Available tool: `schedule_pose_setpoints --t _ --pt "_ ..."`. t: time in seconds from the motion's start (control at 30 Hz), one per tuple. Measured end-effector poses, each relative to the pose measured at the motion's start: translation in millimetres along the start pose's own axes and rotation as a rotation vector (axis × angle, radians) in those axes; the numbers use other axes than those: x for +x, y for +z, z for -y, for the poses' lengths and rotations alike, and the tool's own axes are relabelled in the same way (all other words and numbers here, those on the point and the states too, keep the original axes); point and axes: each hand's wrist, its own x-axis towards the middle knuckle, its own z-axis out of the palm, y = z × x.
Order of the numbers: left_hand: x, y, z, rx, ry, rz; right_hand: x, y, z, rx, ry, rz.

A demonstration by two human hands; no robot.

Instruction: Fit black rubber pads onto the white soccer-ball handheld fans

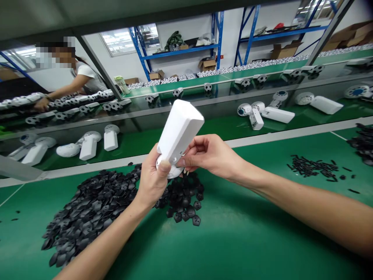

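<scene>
My left hand (153,179) grips the lower end of a white plastic housing (179,130), which is tilted up and away from me. A round white cap (170,171) sits at its lower end, partly hidden by my fingers. My right hand (208,153) pinches the housing near that end from the right. Below both hands, on the green work surface (239,241), lie two heaps of black hexagonal plastic pieces (87,219) (180,198). The hands touch neither heap.
Small black strips (313,167) lie scattered at the right, beside a darker heap (361,144). Beyond a raised metal rail (279,137), white assembled units (89,146) stand on a green shelf. A co-worker's hand (42,104) works at the far left. Blue racks (180,50) hold cardboard boxes.
</scene>
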Motion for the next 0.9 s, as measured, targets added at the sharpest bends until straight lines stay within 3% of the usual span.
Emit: schedule_pose_setpoints --t 0.13,0.27,0.53,0.77,0.9 --pt "0.5 0.8 -8.8 0.201 0.1 0.019 1.8 -5.6 -0.9 -0.042 -0.001 0.039" --pt "0.9 3.4 -14.9 0.265 0.155 0.041 4.2 -11.5 -3.8 -0.132 -0.02 0.027" --pt "-0.4 9.6 -22.6 0.295 0.186 0.116 4.1 -16.6 0.0 -0.171 0.044 0.076" --pt "0.3 12.4 -29.1 0.162 0.091 0.121 -0.4 -13.9 8.5 -0.163 0.072 0.127" --pt "-1.0 13.8 -31.0 0.218 0.159 0.156 -1.6 -16.3 7.7 -0.164 0.116 0.162"
